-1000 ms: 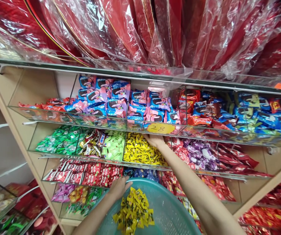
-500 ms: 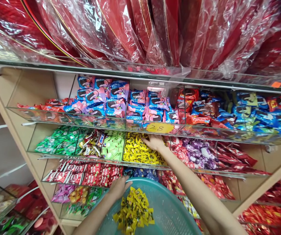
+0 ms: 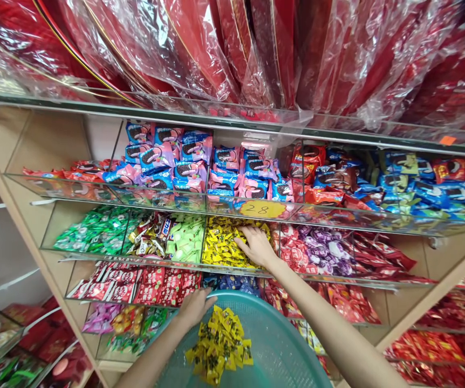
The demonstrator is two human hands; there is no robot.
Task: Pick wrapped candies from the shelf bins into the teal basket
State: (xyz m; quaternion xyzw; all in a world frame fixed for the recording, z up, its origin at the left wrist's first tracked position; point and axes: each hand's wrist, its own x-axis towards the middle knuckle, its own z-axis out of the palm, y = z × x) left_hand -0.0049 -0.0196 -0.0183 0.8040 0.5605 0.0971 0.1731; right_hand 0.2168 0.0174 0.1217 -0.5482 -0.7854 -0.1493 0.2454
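My left hand (image 3: 194,308) is closed over the rim of a green plastic basket (image 3: 293,337), thumb on the inner side. A heap of small yellow wrapped candies (image 3: 220,345) lies inside that basket. Above it, my right hand (image 3: 257,247) reaches into a glass-fronted shelf compartment and rests on loose yellow candies (image 3: 220,245) of the same look. Its fingers are stretched out with the thumb apart, palm down. Whether any candy is under the palm is hidden.
Green-wrapped candies (image 3: 95,231) and pale green packets (image 3: 186,240) lie left of the yellow ones; purple-wrapped candies (image 3: 325,248) lie to the right. Glass edges front each shelf. A yellow price label (image 3: 262,209) hangs just above my right hand, below blue-and-pink cookie packs (image 3: 192,161).
My right hand has come slightly down and forward in the compartment, its fingers more spread over the yellow candies. The left hand and basket stay nearly in place; the view has shifted slightly.
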